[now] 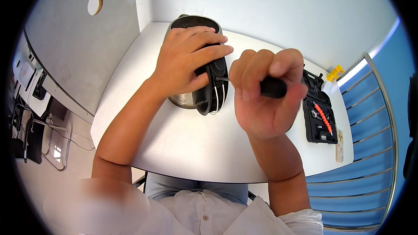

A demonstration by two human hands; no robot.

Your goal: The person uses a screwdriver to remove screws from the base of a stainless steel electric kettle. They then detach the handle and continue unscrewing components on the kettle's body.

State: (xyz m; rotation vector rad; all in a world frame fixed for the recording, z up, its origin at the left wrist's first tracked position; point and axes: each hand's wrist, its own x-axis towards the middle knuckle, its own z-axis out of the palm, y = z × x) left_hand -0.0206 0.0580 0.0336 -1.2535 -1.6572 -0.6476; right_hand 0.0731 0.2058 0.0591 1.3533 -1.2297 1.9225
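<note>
A steel and black electric kettle [183, 100] stands toward the back of the white table. Its black handle [203, 105] faces me, and white wires [224, 93] show along the handle's uncovered side. Across the kettle's top and handle lies my left hand [185, 52], its fingers over the far side and its thumb hooked at the handle, gripping it. My right hand [267, 91] is wrapped round a screwdriver [273, 88] with a black grip. The screwdriver's shaft points left into the upper part of the handle; its tip is hidden there.
A black tool case [311, 124] lies unfolded on the right of the table [191, 148], with a red-orange flexible shaft [323, 117] in it. Behind it is a yellow item [335, 73]. A metal railing [385, 100] runs along the right side; a grey partition [82, 39] stands left.
</note>
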